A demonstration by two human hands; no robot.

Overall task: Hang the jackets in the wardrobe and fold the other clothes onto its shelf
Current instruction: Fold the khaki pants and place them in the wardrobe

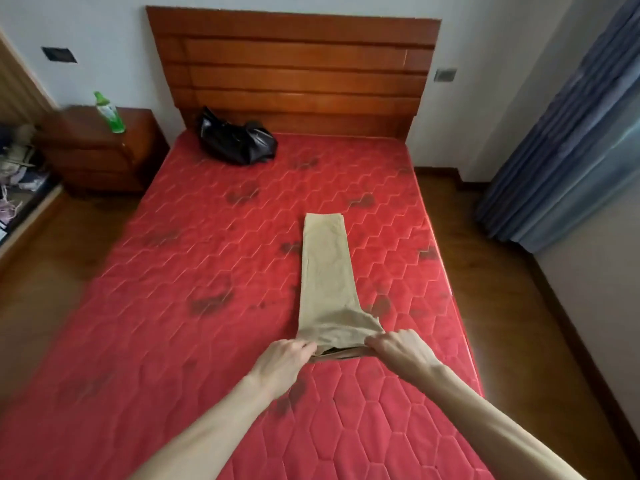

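the left hand [282, 358] and right hand [398, 348] each pinch the waist end of tan trousers [325, 271] lying lengthwise on the red mattress [173, 271]. a black bag [235, 140] sits near the headboard [294, 71], a green bottle [109, 112] on the nightstand [97, 150].

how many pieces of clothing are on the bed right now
1 for certain: the beige trousers lie lengthwise on the red mattress, both hands gripping the near end. The black bag by the headboard may hide more.
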